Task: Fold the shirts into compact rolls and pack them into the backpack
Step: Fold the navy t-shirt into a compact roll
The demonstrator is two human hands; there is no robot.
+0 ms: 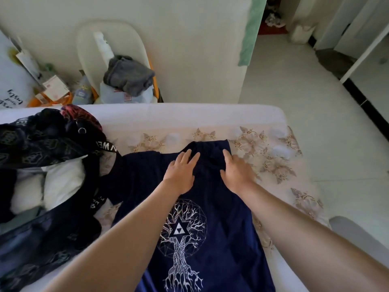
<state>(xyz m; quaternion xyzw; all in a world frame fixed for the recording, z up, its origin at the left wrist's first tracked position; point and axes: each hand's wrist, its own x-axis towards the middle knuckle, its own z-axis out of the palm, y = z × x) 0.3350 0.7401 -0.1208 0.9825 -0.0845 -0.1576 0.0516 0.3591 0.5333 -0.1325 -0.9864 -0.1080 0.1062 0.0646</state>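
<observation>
We're in the fold stage. The navy blue cotton T-shirt with a white tree print [214, 207] lies flat on the floral-sheeted bed [273, 161]. Left hand [181, 171] and right hand [237, 171] press its far end, fingers straight, gripping nothing. Next we likely need a tight, even roll. The black patterned fabric backpack [42, 135] sits far left; we can't tell its contents.

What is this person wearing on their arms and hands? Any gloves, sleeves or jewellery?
Nothing shows: the left hand and right hand are bare, without gloves, rings or a watch, and both forearms are bare to the frame's edge, no sleeve in view.
</observation>
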